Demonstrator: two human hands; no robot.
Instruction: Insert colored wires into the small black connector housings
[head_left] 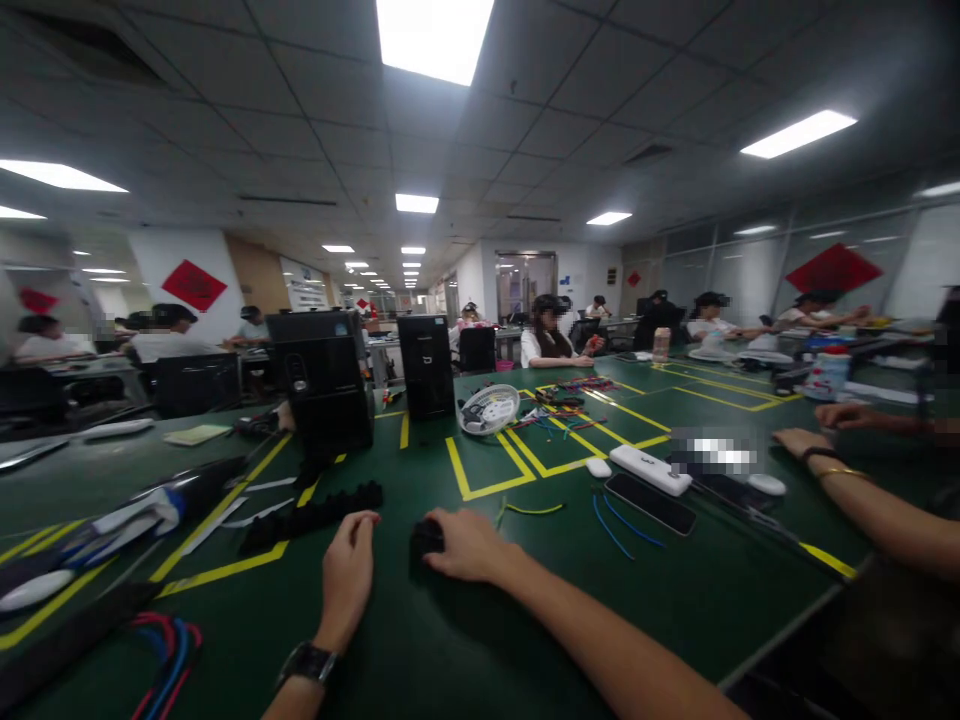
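Note:
My right hand [466, 545] rests low over the green tabletop, its fingers closed round a small black object [427, 538] whose kind does not show. To its left is my left hand [351, 562], with a dark watch on the wrist. Those fingers are curled together, hiding anything inside. Just beyond the left hand lies a bumpy black strip [319, 512]. Past the right hand are a yellow-green wire [534, 510] and blue wires [626, 525].
Two black computer towers [319, 380] and a white basket [487, 412] stand farther back. A black phone [651, 503] and white case [649, 469] lie to the right, near another person's hand [802, 442]. Red and blue cables [172, 655] sit at lower left.

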